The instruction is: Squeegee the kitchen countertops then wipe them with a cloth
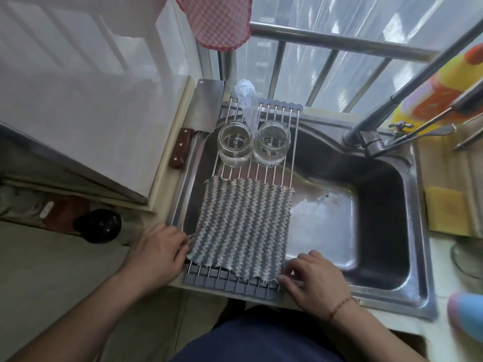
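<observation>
A grey and beige zigzag cloth (240,223) lies spread flat on a roll-up metal drying rack (290,142) over the left part of the steel sink (379,220). My left hand (156,253) pinches the cloth's near left corner. My right hand (312,280) touches the cloth's near right corner with its fingertips; whether it pinches the edge is unclear. No squeegee is visible.
Two glass jars (235,143) (271,143) and a clear plastic bag (247,103) sit on the rack's far end. A cleaver (202,111) lies left of the sink. The faucet (371,139) stands at the back right, a yellow sponge (444,212) on the right counter.
</observation>
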`<action>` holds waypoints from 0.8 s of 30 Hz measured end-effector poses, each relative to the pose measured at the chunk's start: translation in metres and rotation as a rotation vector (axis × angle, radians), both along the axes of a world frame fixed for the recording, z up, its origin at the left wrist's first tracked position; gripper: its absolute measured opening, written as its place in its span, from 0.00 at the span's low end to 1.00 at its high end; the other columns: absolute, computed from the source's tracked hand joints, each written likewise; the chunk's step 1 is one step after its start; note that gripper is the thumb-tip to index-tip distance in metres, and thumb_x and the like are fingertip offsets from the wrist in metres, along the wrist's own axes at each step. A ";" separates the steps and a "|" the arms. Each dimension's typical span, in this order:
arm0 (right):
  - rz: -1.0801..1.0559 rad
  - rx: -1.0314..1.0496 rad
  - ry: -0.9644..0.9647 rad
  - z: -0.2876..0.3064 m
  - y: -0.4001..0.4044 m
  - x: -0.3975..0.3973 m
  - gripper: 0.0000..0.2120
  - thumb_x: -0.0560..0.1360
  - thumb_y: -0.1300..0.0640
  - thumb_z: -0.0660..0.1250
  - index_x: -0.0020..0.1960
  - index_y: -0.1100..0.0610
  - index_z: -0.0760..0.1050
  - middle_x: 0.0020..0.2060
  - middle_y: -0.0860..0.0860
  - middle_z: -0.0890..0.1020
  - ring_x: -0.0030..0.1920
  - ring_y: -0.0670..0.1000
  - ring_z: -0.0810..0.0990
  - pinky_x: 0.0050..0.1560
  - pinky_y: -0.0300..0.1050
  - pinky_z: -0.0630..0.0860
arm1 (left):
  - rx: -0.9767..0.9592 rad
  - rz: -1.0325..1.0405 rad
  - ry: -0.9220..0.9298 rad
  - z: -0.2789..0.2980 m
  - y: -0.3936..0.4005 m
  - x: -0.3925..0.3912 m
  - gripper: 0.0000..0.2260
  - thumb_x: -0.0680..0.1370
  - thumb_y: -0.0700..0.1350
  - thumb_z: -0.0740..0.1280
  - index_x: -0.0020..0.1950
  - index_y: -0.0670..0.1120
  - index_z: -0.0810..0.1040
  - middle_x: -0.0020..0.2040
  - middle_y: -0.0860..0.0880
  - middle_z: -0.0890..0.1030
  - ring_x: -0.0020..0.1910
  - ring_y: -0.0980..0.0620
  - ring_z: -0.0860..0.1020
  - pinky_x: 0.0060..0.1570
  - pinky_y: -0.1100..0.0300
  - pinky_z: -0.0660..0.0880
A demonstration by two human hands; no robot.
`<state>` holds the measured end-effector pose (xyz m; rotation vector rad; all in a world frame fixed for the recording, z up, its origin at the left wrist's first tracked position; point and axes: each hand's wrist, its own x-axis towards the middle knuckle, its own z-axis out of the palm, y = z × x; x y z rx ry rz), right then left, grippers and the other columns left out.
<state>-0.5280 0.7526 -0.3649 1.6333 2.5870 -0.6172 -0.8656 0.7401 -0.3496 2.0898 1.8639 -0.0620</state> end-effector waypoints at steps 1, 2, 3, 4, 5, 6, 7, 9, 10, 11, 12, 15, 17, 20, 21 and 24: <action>-0.001 -0.015 -0.006 0.001 -0.001 -0.002 0.15 0.69 0.36 0.60 0.35 0.46 0.75 0.29 0.41 0.76 0.35 0.47 0.76 0.32 0.41 0.71 | 0.006 -0.007 0.002 0.001 -0.002 0.000 0.06 0.74 0.51 0.63 0.44 0.54 0.79 0.38 0.58 0.75 0.40 0.55 0.71 0.45 0.57 0.73; -0.003 -0.023 -0.015 0.000 -0.001 -0.003 0.15 0.69 0.36 0.60 0.36 0.46 0.76 0.30 0.41 0.77 0.36 0.47 0.76 0.32 0.42 0.72 | 0.001 -0.013 -0.006 0.001 -0.003 0.000 0.07 0.72 0.51 0.64 0.44 0.54 0.81 0.37 0.59 0.76 0.39 0.55 0.72 0.42 0.56 0.74; -0.018 -0.047 -0.033 0.000 -0.002 -0.005 0.16 0.69 0.36 0.59 0.36 0.46 0.76 0.30 0.42 0.77 0.37 0.47 0.76 0.33 0.42 0.73 | -0.009 -0.025 -0.009 0.001 -0.004 0.000 0.07 0.69 0.51 0.65 0.44 0.54 0.81 0.37 0.59 0.76 0.39 0.55 0.73 0.40 0.56 0.75; -0.022 -0.055 -0.040 -0.001 -0.003 -0.006 0.16 0.70 0.36 0.59 0.36 0.47 0.76 0.30 0.42 0.77 0.37 0.47 0.76 0.33 0.43 0.73 | -0.010 -0.056 0.004 -0.002 -0.005 0.000 0.08 0.67 0.50 0.67 0.44 0.54 0.82 0.36 0.59 0.77 0.38 0.54 0.73 0.39 0.57 0.75; -0.023 -0.059 -0.045 -0.001 -0.004 -0.008 0.16 0.70 0.37 0.59 0.36 0.47 0.75 0.31 0.42 0.78 0.38 0.48 0.76 0.34 0.43 0.73 | -0.006 -0.089 0.027 -0.004 -0.005 0.000 0.08 0.65 0.50 0.70 0.43 0.54 0.82 0.36 0.59 0.77 0.38 0.54 0.73 0.38 0.58 0.74; -0.024 -0.072 -0.043 -0.003 -0.004 -0.010 0.15 0.71 0.38 0.60 0.36 0.48 0.76 0.32 0.43 0.78 0.40 0.48 0.77 0.36 0.44 0.74 | 0.001 -0.108 0.048 -0.006 -0.005 0.001 0.08 0.64 0.49 0.72 0.42 0.54 0.82 0.35 0.59 0.78 0.37 0.54 0.74 0.37 0.58 0.73; -0.039 -0.099 -0.038 -0.003 -0.004 -0.011 0.14 0.72 0.40 0.61 0.39 0.49 0.76 0.35 0.44 0.80 0.43 0.49 0.77 0.39 0.45 0.74 | 0.009 -0.103 0.044 -0.008 -0.005 0.002 0.08 0.63 0.48 0.75 0.41 0.54 0.83 0.35 0.59 0.78 0.36 0.54 0.74 0.37 0.59 0.73; -0.090 -0.178 -0.034 -0.003 -0.003 -0.012 0.13 0.75 0.42 0.61 0.44 0.50 0.77 0.41 0.45 0.81 0.49 0.49 0.76 0.45 0.45 0.73 | 0.027 -0.093 0.009 -0.011 -0.007 0.003 0.07 0.63 0.46 0.77 0.38 0.53 0.83 0.34 0.58 0.79 0.34 0.54 0.75 0.36 0.59 0.73; -0.119 -0.200 -0.029 -0.002 -0.003 -0.012 0.13 0.75 0.42 0.61 0.44 0.50 0.77 0.42 0.45 0.81 0.49 0.48 0.75 0.46 0.45 0.73 | 0.037 -0.094 -0.007 -0.011 -0.008 0.003 0.06 0.64 0.46 0.76 0.38 0.52 0.83 0.33 0.58 0.79 0.34 0.53 0.74 0.37 0.59 0.73; -0.146 -0.229 -0.032 -0.001 -0.003 -0.014 0.13 0.75 0.43 0.61 0.44 0.50 0.77 0.42 0.45 0.81 0.49 0.48 0.76 0.46 0.45 0.73 | 0.052 -0.090 -0.013 -0.011 -0.010 0.001 0.05 0.65 0.45 0.76 0.37 0.52 0.82 0.33 0.57 0.78 0.34 0.53 0.74 0.37 0.59 0.72; -0.164 -0.244 -0.031 -0.001 -0.003 -0.015 0.12 0.74 0.43 0.61 0.43 0.51 0.77 0.41 0.46 0.81 0.48 0.48 0.77 0.45 0.45 0.74 | 0.063 -0.088 -0.015 -0.012 -0.012 0.000 0.04 0.65 0.46 0.75 0.37 0.52 0.81 0.34 0.57 0.78 0.35 0.54 0.73 0.37 0.59 0.72; -0.176 -0.280 -0.043 0.001 -0.007 -0.020 0.12 0.70 0.44 0.61 0.36 0.52 0.71 0.36 0.46 0.79 0.43 0.49 0.79 0.40 0.45 0.72 | 0.044 -0.083 -0.006 -0.009 -0.023 -0.004 0.09 0.63 0.46 0.75 0.42 0.54 0.82 0.37 0.58 0.79 0.36 0.54 0.73 0.38 0.59 0.72; -0.168 -0.281 -0.061 0.002 -0.010 -0.023 0.13 0.70 0.44 0.61 0.34 0.52 0.67 0.33 0.45 0.75 0.42 0.49 0.79 0.39 0.45 0.70 | 0.015 -0.066 -0.007 -0.009 -0.029 -0.005 0.17 0.61 0.46 0.74 0.49 0.54 0.83 0.40 0.58 0.80 0.36 0.54 0.75 0.39 0.58 0.75; -0.201 -0.295 -0.058 0.005 -0.012 -0.023 0.15 0.72 0.41 0.61 0.36 0.51 0.68 0.34 0.45 0.77 0.42 0.48 0.79 0.39 0.45 0.71 | 0.012 0.000 -0.026 -0.011 -0.037 -0.005 0.19 0.65 0.48 0.68 0.55 0.53 0.82 0.42 0.58 0.80 0.40 0.54 0.76 0.39 0.58 0.76; -0.207 -0.293 -0.069 0.007 -0.013 -0.022 0.17 0.73 0.39 0.60 0.36 0.51 0.68 0.35 0.45 0.78 0.43 0.48 0.79 0.38 0.45 0.71 | 0.041 0.043 -0.051 -0.010 -0.039 -0.003 0.18 0.67 0.50 0.66 0.56 0.53 0.81 0.44 0.58 0.80 0.41 0.54 0.77 0.39 0.59 0.75; -0.187 -0.153 -0.016 0.009 -0.024 -0.016 0.19 0.75 0.35 0.56 0.39 0.49 0.71 0.37 0.45 0.80 0.42 0.46 0.79 0.37 0.43 0.69 | 0.108 0.109 -0.218 -0.008 -0.045 0.012 0.18 0.72 0.52 0.59 0.59 0.50 0.79 0.47 0.56 0.80 0.44 0.54 0.78 0.39 0.62 0.74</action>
